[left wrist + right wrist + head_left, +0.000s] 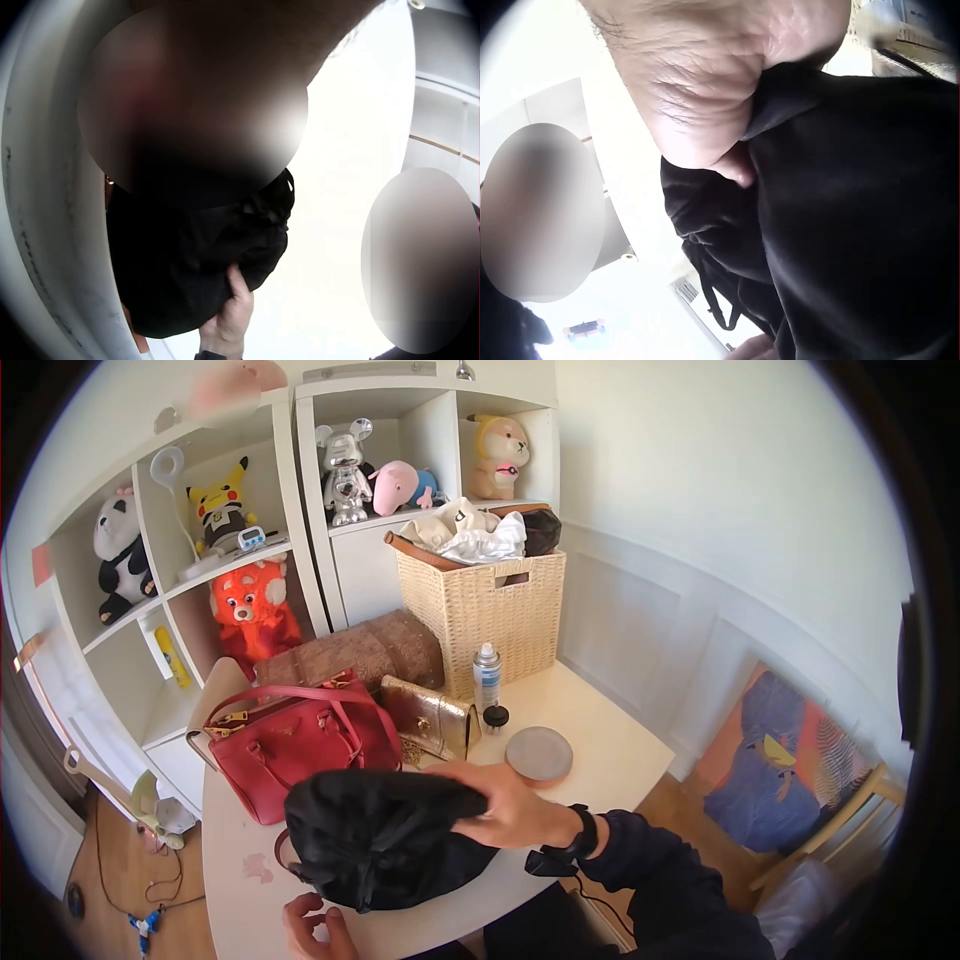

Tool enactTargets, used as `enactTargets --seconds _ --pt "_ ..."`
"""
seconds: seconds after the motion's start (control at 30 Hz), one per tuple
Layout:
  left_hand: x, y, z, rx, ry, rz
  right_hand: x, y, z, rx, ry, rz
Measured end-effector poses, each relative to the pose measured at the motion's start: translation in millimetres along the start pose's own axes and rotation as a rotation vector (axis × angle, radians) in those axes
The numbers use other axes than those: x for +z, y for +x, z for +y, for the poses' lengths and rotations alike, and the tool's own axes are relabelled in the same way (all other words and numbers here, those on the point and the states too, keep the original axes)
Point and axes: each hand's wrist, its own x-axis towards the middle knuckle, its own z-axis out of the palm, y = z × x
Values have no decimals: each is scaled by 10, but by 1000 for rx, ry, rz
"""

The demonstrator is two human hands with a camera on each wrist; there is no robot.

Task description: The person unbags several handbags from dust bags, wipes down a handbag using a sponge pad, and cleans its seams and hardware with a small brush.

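Observation:
A black fabric drawstring bag (pixel 385 840) is above the near part of the white table (pixel 235 880), its gathered end with the cord toward the near left. My right hand (pixel 520 807) grips its right side; the right wrist view shows the thumb (pixel 739 166) pressed against the cloth. My left hand (pixel 318 928) is just below the gathered end at the table's near edge, fingers loosely bent with nothing seen between them. A thin dark red strap (pixel 281 848) curves out beside the bag. What the black bag contains is hidden.
Behind stand a red handbag (pixel 300 750), a gold clutch (pixel 430 720) and a brown patterned bag (pixel 350 655). To the right are a spray can (pixel 487 678), a small black cap (pixel 496 716), a round grey-topped tin (pixel 539 754) and a filled wicker basket (pixel 480 610).

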Motion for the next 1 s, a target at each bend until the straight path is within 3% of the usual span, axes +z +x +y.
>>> enactTargets --seconds 0.07,0.2,0.23,0.3,0.33,0.4,0.43,0.5,0.67,0.87,0.93,1.0 --pt "73 -87 24 -27 -20 13 96 37 79 50 121 -114" --pt "375 -409 90 -86 -200 60 81 94 125 89 64 -85" --pt "193 -216 181 -82 -204 55 66 99 108 113 54 -93" --pt "-306 345 437 -1118 -993 43 59 90 96 142 47 -100" --pt "-240 255 359 -1118 -993 37 62 80 95 99 25 -75" --pt "-34 -2 134 -187 -121 -10 67 53 94 60 9 -50" --pt "-98 83 237 -186 -123 -18 75 36 93 63 31 -33" --pt "-241 301 520 -1244 -1042 112 77 11 79 72 64 -30" --pt "-400 515 478 -1256 -1109 137 53 -84 -46 35 -52 45" --pt "-507 752 322 -1010 -896 279 80 -92 -57 -92 -115 159" --pt "-612 889 241 -966 -812 241 140 -79 -131 -216 -180 301" --pt "-609 1001 177 -869 -699 216 186 -93 -261 -264 -237 301"
